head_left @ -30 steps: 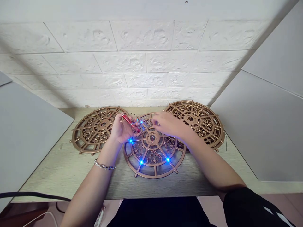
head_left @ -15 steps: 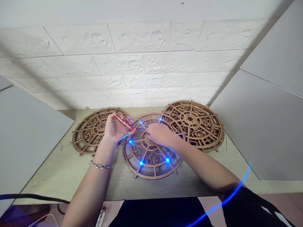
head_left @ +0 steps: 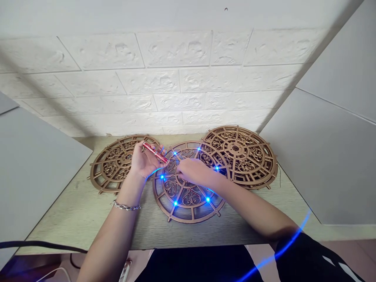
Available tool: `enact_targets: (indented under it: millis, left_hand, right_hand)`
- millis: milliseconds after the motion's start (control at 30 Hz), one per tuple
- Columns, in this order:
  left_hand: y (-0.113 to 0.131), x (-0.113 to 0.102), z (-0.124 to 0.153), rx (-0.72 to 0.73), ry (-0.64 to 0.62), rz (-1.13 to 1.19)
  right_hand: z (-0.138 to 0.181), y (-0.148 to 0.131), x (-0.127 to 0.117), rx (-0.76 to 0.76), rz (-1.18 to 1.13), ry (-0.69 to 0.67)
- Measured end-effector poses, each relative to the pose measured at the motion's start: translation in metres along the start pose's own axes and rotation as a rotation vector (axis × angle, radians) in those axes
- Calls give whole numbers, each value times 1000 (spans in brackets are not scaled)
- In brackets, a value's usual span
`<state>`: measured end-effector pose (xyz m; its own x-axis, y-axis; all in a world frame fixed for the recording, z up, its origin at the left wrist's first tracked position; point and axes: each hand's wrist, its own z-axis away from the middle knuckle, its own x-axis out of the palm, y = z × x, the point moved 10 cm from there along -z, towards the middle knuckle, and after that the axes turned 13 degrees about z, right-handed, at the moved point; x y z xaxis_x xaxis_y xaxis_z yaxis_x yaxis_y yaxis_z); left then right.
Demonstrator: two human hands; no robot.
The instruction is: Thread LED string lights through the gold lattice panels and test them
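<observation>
Three brown fretwork wooden discs lie on a pale wooden desk [head_left: 76, 211]. The middle disc [head_left: 190, 203] carries several lit blue LEDs on a thin wire. My left hand [head_left: 143, 160] is closed on a small red cylinder [head_left: 155, 152], held above the gap between the left disc [head_left: 113, 164] and the middle disc. My right hand [head_left: 192, 171] rests on the centre of the middle disc, fingers curled and pinched on the thin LED wire. The right disc [head_left: 243, 154] overlaps the middle one's far right edge.
A white brick-pattern wall [head_left: 176, 78] stands right behind the desk. Grey panels [head_left: 331, 156] close in both sides. A black cable [head_left: 41, 244] and a white cable [head_left: 53, 270] run below the desk's left front edge. A blue light streak [head_left: 279, 250] crosses my lap.
My right hand slid left and nearer, from the right disc's edge onto the middle disc's centre. My left hand with the red cylinder shifted slightly left. More LEDs show at the far rim.
</observation>
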<state>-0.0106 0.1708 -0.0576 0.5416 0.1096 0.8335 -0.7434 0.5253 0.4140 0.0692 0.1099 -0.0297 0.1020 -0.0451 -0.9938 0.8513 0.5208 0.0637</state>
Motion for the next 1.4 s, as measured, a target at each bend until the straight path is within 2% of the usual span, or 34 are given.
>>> enact_targets:
  millis: [233,467,533,667,800,900,1000,1167,1233,1400]
  left_hand:
    - [-2,0,-1,-7,2,-39]
    - [-4,0,-1,-16,-2,-57]
    - [-3,-1,-1,-16,8,-65]
    - [-2,0,-1,-5,14,-85]
    - [-3,-1,-2,-8,17,-122]
    - [-4,-3,-3,-18,24,-138]
    - [-7,-1,-4,-49,-5,-152]
    - [-17,8,-1,-99,-83,-210]
    - [-21,12,1,-126,-106,-230]
    - [-25,14,2,-143,-103,-225]
  right_hand:
    - [-5,4,1,98,44,66]
    - [-7,0,3,61,-11,144]
    - [-6,-3,0,12,-118,159]
    - [-3,-1,-13,-110,-496,112]
    - [1,24,-19,-75,-815,30]
    - [2,46,-22,-39,-1043,46]
    - [-2,66,-19,28,-1315,113]
    - [-4,93,-8,302,-1678,342]
    - [-4,92,-7,329,-1742,360]
    - [-4,91,-8,291,-1788,387]
